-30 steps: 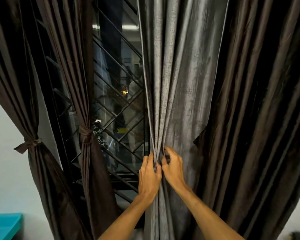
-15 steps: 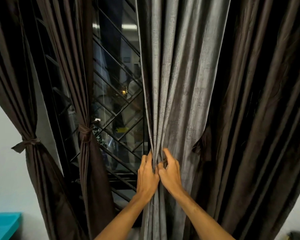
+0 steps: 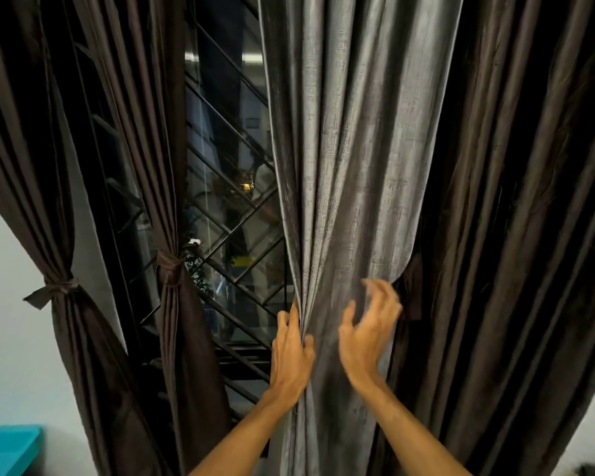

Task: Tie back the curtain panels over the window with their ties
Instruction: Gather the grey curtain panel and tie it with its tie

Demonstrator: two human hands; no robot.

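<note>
A grey curtain panel [image 3: 354, 173] hangs in the middle, loose. My left hand [image 3: 291, 352] grips its gathered left edge at waist height. My right hand [image 3: 370, 328] hovers in front of the panel's right part, blurred, fingers spread and curled, holding nothing. A dark brown panel [image 3: 516, 214] hangs loose at the right. Two dark brown panels at the left are tied: one [image 3: 176, 338] with a knotted tie [image 3: 170, 266], the far one [image 3: 83, 355] with a tie [image 3: 57, 290].
Behind the curtains stands a dark window [image 3: 231, 187] with a black diagonal metal grille. White wall [image 3: 11, 338] shows at the lower left, with a teal object [image 3: 7, 448] in the bottom left corner.
My right hand has let go of the gathered folds beside my left hand and moved right, across the grey panel. My left hand keeps its grip.
</note>
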